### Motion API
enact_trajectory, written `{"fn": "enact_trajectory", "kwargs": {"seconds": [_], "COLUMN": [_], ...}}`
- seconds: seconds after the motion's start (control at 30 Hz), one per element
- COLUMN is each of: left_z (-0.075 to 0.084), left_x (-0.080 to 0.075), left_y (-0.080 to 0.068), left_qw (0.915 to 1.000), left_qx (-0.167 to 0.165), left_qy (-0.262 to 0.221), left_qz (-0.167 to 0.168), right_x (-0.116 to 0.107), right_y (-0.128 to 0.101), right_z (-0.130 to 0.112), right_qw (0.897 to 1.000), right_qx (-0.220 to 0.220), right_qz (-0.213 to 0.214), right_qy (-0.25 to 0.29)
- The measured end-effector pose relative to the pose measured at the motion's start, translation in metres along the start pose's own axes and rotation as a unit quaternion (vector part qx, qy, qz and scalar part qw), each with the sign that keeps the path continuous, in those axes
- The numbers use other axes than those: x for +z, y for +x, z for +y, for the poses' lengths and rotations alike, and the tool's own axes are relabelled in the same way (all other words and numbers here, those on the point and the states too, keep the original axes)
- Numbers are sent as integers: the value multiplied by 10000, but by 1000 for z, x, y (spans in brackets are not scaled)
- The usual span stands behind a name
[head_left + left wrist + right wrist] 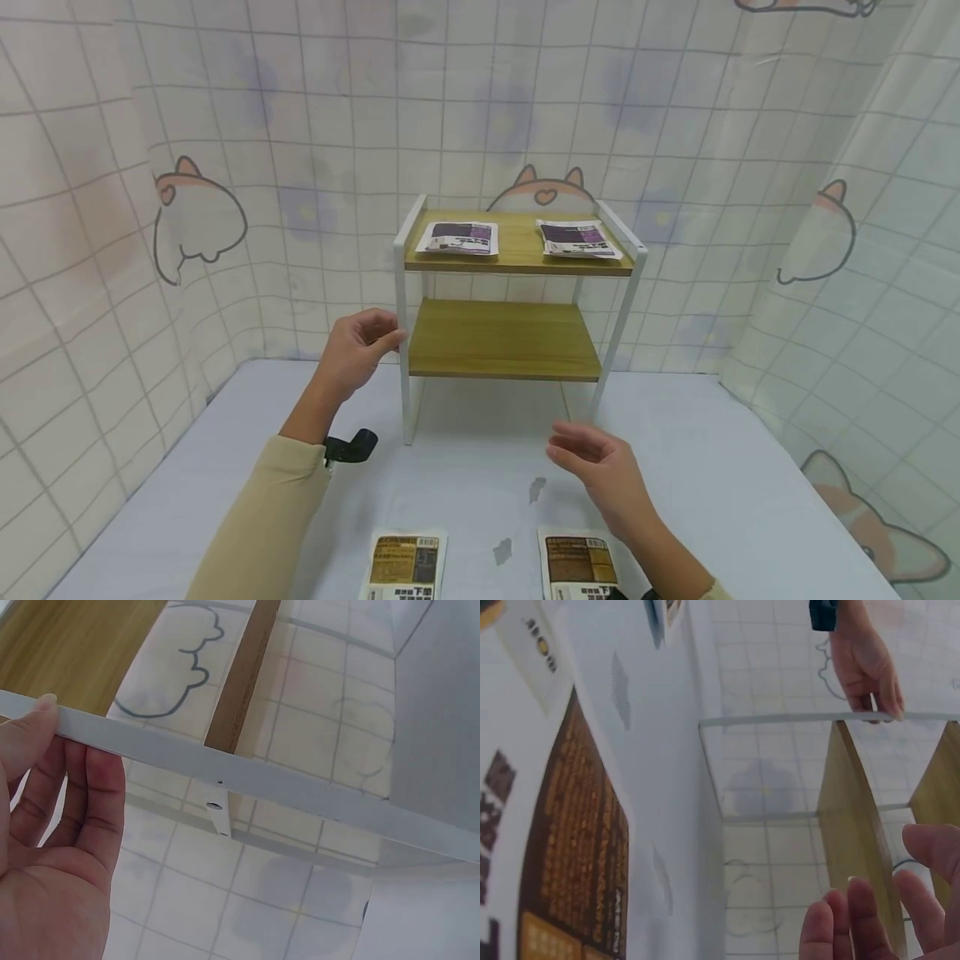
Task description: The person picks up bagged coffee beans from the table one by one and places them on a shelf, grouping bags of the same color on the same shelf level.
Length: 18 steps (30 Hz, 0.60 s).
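A two-tier shelf rack with wooden boards (502, 337) and a white frame stands toward the back of the table. My left hand (356, 350) pinches the rack's left front post (402, 287). In the left wrist view the thumb lies on the near side of that post (161, 742), with the fingers behind it. My right hand (600, 471) is held in the air right of centre, in front of the rack, its fingers loosely bent around nothing. Two purple-and-white packets, one at left (459, 238) and one at right (577, 239), lie on the top board.
Two brown-and-white packets lie near the table's front edge, one left of centre (405, 567) and one (577, 562) beneath the right forearm. Grey patches (502, 551) mark the white tabletop (675, 442). A grid-patterned curtain (322, 167) with cartoon animals surrounds the table.
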State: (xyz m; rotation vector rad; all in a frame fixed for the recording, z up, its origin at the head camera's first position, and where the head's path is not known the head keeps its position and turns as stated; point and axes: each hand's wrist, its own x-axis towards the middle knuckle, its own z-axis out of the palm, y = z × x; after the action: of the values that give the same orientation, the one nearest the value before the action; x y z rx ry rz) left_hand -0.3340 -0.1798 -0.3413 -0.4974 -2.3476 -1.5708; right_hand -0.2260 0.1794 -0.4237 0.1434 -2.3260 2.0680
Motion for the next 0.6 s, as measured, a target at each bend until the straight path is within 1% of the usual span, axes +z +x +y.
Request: {"fn": "enact_trajectory", "kwargs": {"seconds": [0.17, 0.37, 0.6], "left_z": [0, 0, 1], "left_x": [1, 1, -1], "left_y": [0, 1, 0], "left_qw": [10000, 10000, 10000], "left_qx": [7, 0, -32], "left_qy": [-15, -23, 7], "left_qz": [-3, -18, 6], "right_x": [-8, -15, -22], "right_y": [-6, -17, -29], "right_z": [8, 15, 22], "right_qw": [9991, 9955, 9869], "right_qx": [164, 283, 663], "right_qz": [64, 111, 253], "right_qy": [-393, -894, -1446]}}
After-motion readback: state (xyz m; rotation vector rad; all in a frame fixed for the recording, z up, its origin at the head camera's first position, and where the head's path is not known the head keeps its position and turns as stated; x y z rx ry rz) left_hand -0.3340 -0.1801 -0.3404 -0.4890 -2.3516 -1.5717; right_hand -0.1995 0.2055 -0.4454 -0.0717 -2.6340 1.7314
